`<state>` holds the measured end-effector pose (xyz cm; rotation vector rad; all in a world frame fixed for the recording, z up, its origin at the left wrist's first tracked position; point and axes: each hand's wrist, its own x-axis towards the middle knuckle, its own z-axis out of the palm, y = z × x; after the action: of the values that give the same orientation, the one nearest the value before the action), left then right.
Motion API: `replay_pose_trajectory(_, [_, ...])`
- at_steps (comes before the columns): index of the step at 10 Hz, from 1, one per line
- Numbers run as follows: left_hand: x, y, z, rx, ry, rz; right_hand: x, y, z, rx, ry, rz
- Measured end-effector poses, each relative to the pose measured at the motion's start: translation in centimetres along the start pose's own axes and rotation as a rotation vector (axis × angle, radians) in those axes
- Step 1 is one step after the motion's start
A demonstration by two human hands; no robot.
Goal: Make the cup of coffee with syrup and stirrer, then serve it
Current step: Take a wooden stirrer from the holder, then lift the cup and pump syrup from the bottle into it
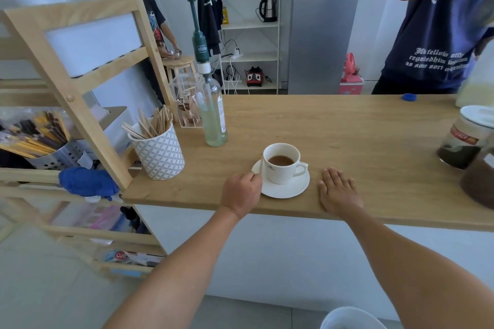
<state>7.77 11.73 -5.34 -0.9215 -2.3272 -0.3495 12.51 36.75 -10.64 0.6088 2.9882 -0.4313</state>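
A white cup (280,168) with brown coffee stands on a white saucer (288,189) near the front edge of the wooden counter (347,136). My left hand (242,191) is at the saucer's left rim, fingers pinched on a thin wooden stirrer (260,165) that stands beside the cup. My right hand (338,189) lies flat on the counter, right of the saucer, holding nothing. A syrup bottle (213,115) with a green pump stands behind the cup to the left. A patterned white pot (159,152) holds several wooden stirrers.
A wooden shelf rack (88,104) with cutlery and a blue cloth (88,181) stands at the left. Coffee jars (465,141) sit at the counter's right end, with a blue cap (409,97) at the far edge. One person stands behind the counter at right, another at back left.
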Motion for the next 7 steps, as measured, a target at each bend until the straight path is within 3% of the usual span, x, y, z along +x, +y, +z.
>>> replay_pose_trajectory(3, [-2.2,1.2,2.0,-0.196,-0.04,-0.076,-0.2,-0.1,-0.1,0.003,-0.003,0.004])
replay_pose_trajectory(5, [-2.2,0.4,2.4,-0.206,-0.059,-0.102,0.0,-0.1,-0.3,0.066,-0.022,0.006])
replay_pose_trajectory(6, [-0.8,-0.6,2.3,-0.236,-0.054,-0.251,0.4,-0.9,-1.8,0.252,-0.01,0.047])
replay_pose_trajectory(7, [1.9,-2.0,2.1,-0.332,-0.124,-0.57,1.2,-2.7,-5.0,0.639,-0.021,0.141])
